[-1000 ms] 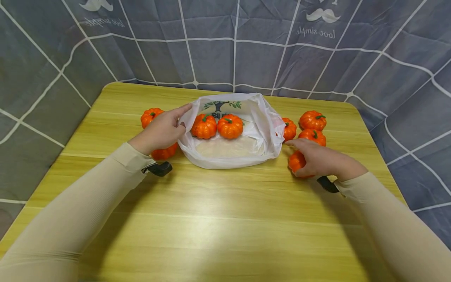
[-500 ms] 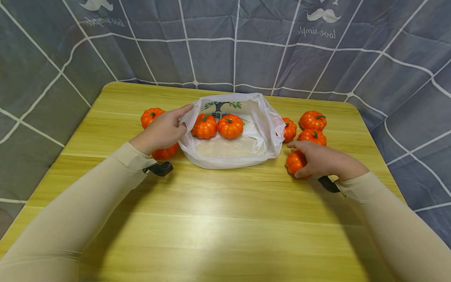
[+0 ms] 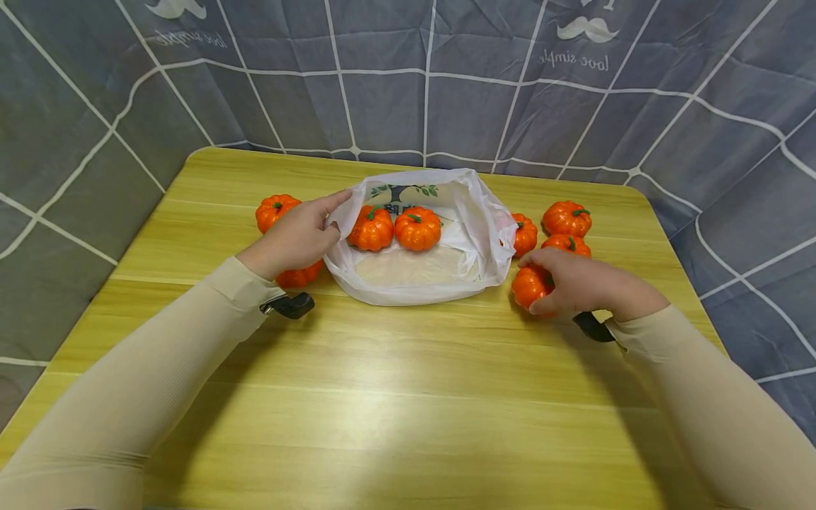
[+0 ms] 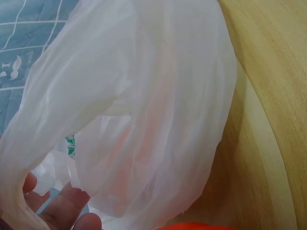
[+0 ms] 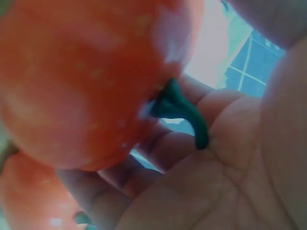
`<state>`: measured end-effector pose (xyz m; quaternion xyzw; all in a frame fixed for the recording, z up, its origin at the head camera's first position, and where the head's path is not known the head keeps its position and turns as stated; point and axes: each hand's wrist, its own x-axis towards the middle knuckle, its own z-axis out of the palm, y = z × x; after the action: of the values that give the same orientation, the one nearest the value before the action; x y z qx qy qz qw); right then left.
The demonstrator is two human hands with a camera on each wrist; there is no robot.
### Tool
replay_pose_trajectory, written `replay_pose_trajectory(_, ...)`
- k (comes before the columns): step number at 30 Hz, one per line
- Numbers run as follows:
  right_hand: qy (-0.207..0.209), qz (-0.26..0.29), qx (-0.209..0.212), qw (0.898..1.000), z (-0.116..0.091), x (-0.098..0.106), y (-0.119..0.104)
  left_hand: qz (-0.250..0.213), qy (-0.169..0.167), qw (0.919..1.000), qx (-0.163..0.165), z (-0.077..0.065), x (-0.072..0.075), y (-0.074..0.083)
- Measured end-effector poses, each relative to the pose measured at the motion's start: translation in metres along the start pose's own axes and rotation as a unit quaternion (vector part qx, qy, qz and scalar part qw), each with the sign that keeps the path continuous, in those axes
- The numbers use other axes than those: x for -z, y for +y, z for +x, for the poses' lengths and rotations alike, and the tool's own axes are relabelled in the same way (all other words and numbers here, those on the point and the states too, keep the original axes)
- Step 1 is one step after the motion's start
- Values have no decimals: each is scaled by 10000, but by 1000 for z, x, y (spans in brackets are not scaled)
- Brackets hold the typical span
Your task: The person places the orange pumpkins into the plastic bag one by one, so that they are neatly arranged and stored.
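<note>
Crowding right hand (image 3: 576, 287): other pumpkins (image 3: 566, 218), white bag (image 3: 414, 294).

The left hand (image 3: 298, 237) holds a white bag (image 3: 408, 295) by its left edge (two orange pumpkins (image 3: 417, 228) lie inside), while the right hand (image 3: 586, 285) grips another pumpkin (image 3: 529, 285) near three more pumpkins (image 3: 565, 218) on the wooden table (image 3: 382, 411).

Your head view is bright and mostly sharp, with a pale glare on the tabletop (image 3: 366, 397) and soft shadows on the inner side of your sleeves (image 3: 166, 382), which look stretched toward the lower corners. In your left wrist view, the bag (image 4: 115, 62) looks pale and softly lit. Your right wrist view is dimmer, hazy and blurred, with whitish sheen on the pumpkin (image 5: 96, 86)
</note>
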<state>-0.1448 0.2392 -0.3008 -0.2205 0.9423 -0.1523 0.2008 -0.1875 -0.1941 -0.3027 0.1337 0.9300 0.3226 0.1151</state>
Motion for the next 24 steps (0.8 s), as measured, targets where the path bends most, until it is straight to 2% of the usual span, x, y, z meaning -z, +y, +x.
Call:
replay_pose_trajectory(8, 307, 153, 307, 9989, 9, 10, -20, -44, 15, 10000, -52, 0, -1, -2)
replay_pose_trajectory(16, 594, 200, 465, 9970, 24, 10, -37, -110, 5, 9999, -101, 0, -3, -4)
replay_pose_trajectory(24, 401, 198, 319, 9985, 37, 6, -40, -176, -39, 9998, -40, 0, -4, -6)
